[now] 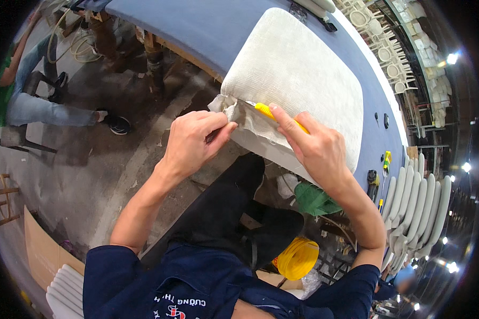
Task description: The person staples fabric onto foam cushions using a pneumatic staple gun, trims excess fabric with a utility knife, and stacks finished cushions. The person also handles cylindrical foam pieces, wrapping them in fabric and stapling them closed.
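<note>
Trimming edge, apparently: left hand [194, 139] pinching loose cloth [261, 126], right hand [318, 143] wrapped around yellow knife [264, 109], tip at cloth. Seat cushion [300, 69] at one o'clock on blue tabletop [165, 21]. Next move likely needs cloth taut.

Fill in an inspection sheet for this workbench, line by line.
Surface: table with a blue covering.
Job's things: pale padded cushion on the table, loose fabric along its near side; yellow-handled tool, its tip at the cushion's corner.
Clutter: small dark items and a yellow-and-green-handled tool toward the table's right end; green bag and yellow bucket-like object below.
Hands: left hand pinches the fabric; right hand grips the yellow-handled tool.
Cables: pale coil, hose or cord unclear.
Surroundings: seated person at left; stacked pale pads at right.
</note>
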`<state>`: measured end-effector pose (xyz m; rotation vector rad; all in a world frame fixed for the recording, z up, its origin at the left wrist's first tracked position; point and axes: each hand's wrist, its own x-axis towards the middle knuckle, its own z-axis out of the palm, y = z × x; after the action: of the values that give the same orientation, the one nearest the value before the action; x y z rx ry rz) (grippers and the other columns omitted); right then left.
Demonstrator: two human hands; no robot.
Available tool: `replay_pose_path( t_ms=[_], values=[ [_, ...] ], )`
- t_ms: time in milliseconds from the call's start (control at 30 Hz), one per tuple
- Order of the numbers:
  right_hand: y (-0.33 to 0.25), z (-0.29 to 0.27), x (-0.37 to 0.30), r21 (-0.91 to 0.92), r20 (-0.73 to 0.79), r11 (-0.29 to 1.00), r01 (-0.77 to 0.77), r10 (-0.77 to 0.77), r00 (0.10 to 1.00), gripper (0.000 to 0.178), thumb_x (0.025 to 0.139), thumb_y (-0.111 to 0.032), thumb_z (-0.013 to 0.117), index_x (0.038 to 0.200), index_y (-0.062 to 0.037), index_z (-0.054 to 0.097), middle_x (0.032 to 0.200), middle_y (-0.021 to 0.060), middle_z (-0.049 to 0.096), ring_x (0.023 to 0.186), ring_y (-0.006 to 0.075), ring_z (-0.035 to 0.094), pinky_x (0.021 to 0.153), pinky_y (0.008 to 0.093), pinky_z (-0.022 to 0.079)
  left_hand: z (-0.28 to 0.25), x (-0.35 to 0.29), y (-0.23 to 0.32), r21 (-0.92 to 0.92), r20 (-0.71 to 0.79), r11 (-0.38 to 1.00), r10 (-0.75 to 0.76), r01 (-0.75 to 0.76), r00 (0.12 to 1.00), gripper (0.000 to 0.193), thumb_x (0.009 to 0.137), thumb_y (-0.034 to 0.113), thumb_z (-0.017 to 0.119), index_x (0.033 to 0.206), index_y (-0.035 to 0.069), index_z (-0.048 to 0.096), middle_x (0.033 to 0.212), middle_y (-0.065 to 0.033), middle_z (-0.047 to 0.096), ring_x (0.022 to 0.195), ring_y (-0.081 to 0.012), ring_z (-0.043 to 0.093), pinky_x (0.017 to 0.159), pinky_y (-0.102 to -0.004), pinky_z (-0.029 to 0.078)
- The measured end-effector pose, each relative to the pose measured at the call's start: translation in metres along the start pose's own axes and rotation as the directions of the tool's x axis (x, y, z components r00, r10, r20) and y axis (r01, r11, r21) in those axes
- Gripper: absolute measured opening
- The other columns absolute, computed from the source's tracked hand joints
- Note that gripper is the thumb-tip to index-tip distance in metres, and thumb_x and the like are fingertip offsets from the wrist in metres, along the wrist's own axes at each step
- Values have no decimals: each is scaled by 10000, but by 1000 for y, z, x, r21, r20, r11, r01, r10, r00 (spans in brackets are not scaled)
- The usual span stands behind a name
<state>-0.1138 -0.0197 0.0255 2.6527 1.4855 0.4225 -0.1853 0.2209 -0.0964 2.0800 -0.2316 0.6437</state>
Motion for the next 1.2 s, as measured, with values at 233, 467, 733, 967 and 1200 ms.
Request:
replay_pose_path(
  t_ms=[233, 467, 733, 967, 1200],
  values=[
    [-4, 9, -3, 21, -24, 1000, -21, 21, 999, 572, 918, -153, 775, 1471, -228, 647, 777, 22, 557, 549, 183, 580, 496, 360, 475, 8, -1, 7, -41, 22, 997, -57, 58, 998, 191, 950, 146, 756, 834, 20, 672, 680, -95, 589, 596, -246, 567, 580, -374, 462],
    [6, 13, -22, -56, -36, 998, 7, -9, 999, 582, 909, -141, 774, 1471, -229, 648, 780, 19, 548, 549, 170, 579, 492, 353, 469, 7, -15, -2, -49, -6, 998, -26, 26, 1000, 196, 949, 152, 756, 839, 13, 673, 675, -87, 581, 614, -243, 576, 594, -376, 466],
    [3, 11, -21, 107, -130, 994, -14, 28, 991, 563, 917, -150, 777, 1462, -222, 655, 756, 20, 552, 549, 171, 581, 501, 351, 481, 15, -18, 9, -134, 44, 979, -148, 153, 988, 253, 969, 155, 739, 811, 6, 610, 663, -122, 524, 585, -248, 528, 578, -375, 441],
    [-1, 21, -5, -31, -103, 999, 35, -38, 994, 590, 910, -146, 738, 1479, -266, 634, 777, 21, 564, 584, 192, 617, 524, 357, 519, 5, -16, 12, -137, 58, 972, -182, 189, 982, 294, 989, 165, 719, 794, 0, 575, 658, -121, 486, 571, -238, 487, 562, -366, 416],
    [9, 6, -35, -43, 3, 999, -28, 28, 1000, 638, 877, -119, 740, 1487, -271, 628, 787, 16, 557, 584, 194, 609, 528, 358, 520, 13, -31, 29, -202, 165, 979, 17, 17, 986, 256, 936, 140, 737, 749, 34, 598, 656, -103, 546, 612, -281, 551, 594, -402, 434]
  ],
)
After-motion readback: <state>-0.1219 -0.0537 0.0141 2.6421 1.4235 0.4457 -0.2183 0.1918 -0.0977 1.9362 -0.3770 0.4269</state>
